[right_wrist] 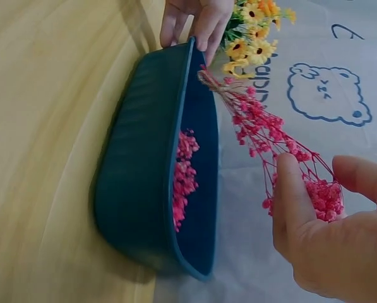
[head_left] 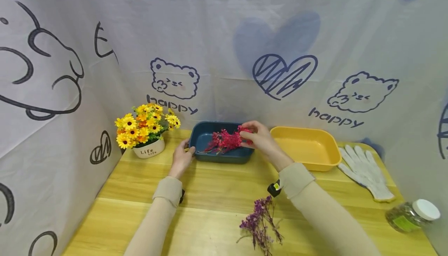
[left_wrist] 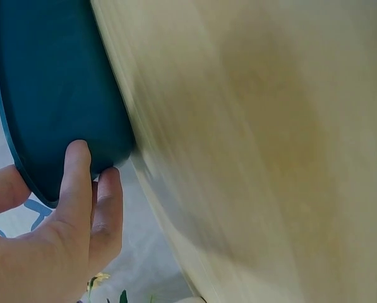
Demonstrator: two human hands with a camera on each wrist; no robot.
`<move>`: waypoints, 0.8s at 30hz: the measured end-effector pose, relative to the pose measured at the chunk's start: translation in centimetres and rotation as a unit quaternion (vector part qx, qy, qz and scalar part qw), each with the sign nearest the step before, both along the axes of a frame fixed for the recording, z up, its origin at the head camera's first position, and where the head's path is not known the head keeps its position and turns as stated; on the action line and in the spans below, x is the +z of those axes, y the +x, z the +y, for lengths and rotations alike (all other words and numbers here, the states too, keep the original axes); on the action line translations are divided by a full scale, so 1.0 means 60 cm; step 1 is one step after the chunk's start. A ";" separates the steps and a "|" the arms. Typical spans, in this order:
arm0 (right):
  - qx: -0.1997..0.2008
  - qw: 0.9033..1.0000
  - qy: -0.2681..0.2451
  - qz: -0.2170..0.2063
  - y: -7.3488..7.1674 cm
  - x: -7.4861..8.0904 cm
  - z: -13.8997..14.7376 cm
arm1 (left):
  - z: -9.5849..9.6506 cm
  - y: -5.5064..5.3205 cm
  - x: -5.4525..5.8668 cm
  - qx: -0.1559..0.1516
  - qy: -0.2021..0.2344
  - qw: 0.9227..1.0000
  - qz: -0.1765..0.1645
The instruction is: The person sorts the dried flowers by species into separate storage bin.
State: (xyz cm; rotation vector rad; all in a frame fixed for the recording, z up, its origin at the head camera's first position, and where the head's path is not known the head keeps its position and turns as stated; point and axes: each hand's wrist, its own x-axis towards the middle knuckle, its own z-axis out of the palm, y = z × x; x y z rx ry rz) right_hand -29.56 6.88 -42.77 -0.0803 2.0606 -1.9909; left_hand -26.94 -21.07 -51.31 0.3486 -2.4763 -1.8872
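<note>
My left hand (head_left: pixel 182 157) grips the left end of the dark blue plastic tray (head_left: pixel 224 159), thumb over the rim and fingers against the outside wall, as the left wrist view shows. Above the tray's right side, my right hand (head_left: pixel 261 138) pinches a bunch of pink dried flowers (right_wrist: pixel 324 199) by its blossom end. The bunch's tied stems point toward the tray's left end. More pink flowers (right_wrist: pixel 184 183) lie inside the tray, partly hidden by its wall in the right wrist view.
A yellow tray (head_left: pixel 308 149) stands to the right, beside a white glove (head_left: pixel 367 172) and a lidded jar (head_left: pixel 407 217). Purple dried flowers (head_left: pixel 259 223) lie near the front. Potted yellow flowers (head_left: pixel 147 131) stand left of the blue tray. A printed curtain (head_left: pixel 217 34) hangs behind.
</note>
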 end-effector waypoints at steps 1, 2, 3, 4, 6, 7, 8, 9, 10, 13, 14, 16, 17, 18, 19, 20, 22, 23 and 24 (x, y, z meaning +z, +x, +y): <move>-0.003 1.000 -0.004 -0.002 -0.004 -0.003 -0.006 | 0.000 0.000 -0.001 0.000 -0.001 1.000 0.000; -0.007 1.000 -0.005 -0.003 -0.009 -0.005 -0.013 | 0.000 0.000 -0.002 0.001 -0.002 1.000 -0.001; -0.011 1.000 -0.007 -0.004 -0.013 -0.008 -0.019 | 0.000 -0.001 -0.003 0.001 -0.003 1.000 -0.001; -0.015 1.000 -0.010 -0.004 -0.017 -0.011 -0.025 | 0.000 -0.001 -0.003 0.001 -0.003 1.000 -0.001; -0.019 1.000 -0.013 -0.001 -0.024 -0.016 -0.037 | 0.000 -0.001 -0.004 0.002 -0.004 1.000 -0.001; -0.020 1.000 -0.013 0.001 -0.027 -0.017 -0.043 | 0.000 -0.001 -0.003 0.003 -0.004 1.000 0.000; -0.021 1.000 -0.011 0.003 -0.029 -0.019 -0.049 | 0.000 -0.001 -0.003 0.004 -0.004 1.000 0.001; -0.021 1.000 -0.009 0.005 -0.031 -0.021 -0.055 | 0.001 -0.001 -0.003 0.004 -0.005 1.000 0.002; -0.022 1.000 -0.007 0.007 -0.033 -0.022 -0.061 | 0.001 -0.001 -0.002 0.003 -0.004 1.000 0.003; -0.021 1.000 0.004 0.015 -0.038 -0.028 -0.079 | 0.002 0.000 -0.002 0.003 -0.003 1.000 0.005; -0.020 1.000 0.009 0.016 -0.041 -0.031 -0.085 | 0.002 0.000 -0.001 0.003 -0.001 1.000 0.006; -0.018 1.000 0.015 0.016 -0.045 -0.037 -0.096 | 0.002 0.001 -0.001 0.004 0.001 1.000 0.007; -0.015 1.000 0.018 0.015 -0.048 -0.039 -0.101 | 0.001 0.001 -0.002 0.005 0.002 1.000 0.007; -0.013 1.000 0.021 0.015 -0.051 -0.043 -0.105 | 0.001 0.001 -0.002 0.005 0.004 1.000 0.007; -0.011 1.000 0.025 0.014 -0.053 -0.045 -0.109 | 0.001 0.001 -0.002 0.004 0.004 1.000 0.008; -0.009 0.999 0.034 0.016 -0.056 -0.048 -0.113 | 0.000 0.002 -0.003 0.004 0.004 1.000 0.008; -0.005 0.999 0.047 0.025 -0.062 -0.053 -0.120 | 0.000 0.001 -0.003 0.004 0.005 1.000 0.009; -0.001 0.998 0.053 0.031 -0.065 -0.055 -0.123 | 0.000 0.001 -0.003 0.005 0.006 1.000 0.009; 0.002 0.997 0.061 0.037 -0.068 -0.058 -0.126 | 0.000 0.001 -0.003 0.006 0.006 1.000 0.010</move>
